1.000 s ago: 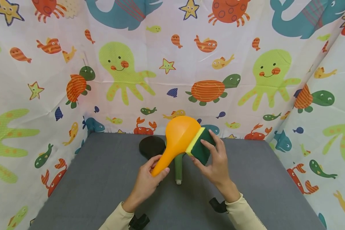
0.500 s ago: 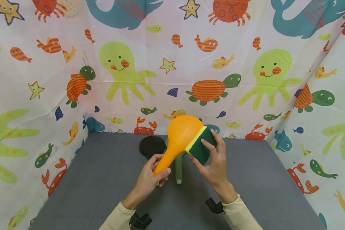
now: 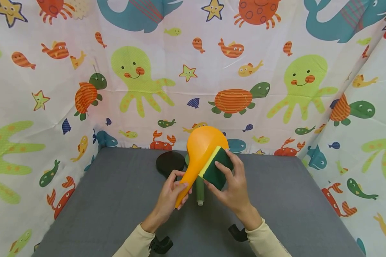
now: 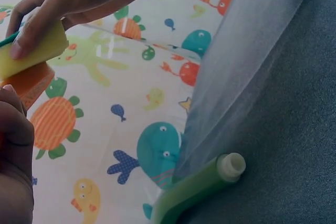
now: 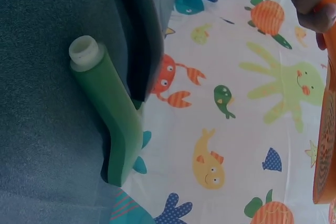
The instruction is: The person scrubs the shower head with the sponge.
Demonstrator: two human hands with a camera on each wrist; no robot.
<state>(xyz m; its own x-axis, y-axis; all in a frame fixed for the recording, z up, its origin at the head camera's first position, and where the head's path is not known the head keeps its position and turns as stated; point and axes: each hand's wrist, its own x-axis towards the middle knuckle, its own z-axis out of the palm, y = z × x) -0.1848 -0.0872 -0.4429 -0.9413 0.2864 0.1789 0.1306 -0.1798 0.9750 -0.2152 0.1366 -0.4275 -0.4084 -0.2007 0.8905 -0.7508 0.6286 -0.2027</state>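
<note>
A person's left hand grips the handle of an orange paddle, holding it raised above a grey counter. The right hand grasps a green and yellow sponge, pressing its yellow side against the paddle's round head. On the counter beneath lie a green paddle and a black paddle.

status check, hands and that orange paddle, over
Left hand grips orange paddle by its handle. Right hand presses green-and-yellow sponge against the paddle head. Green paddle and black paddle lie on the grey table beneath, untouched.
</note>
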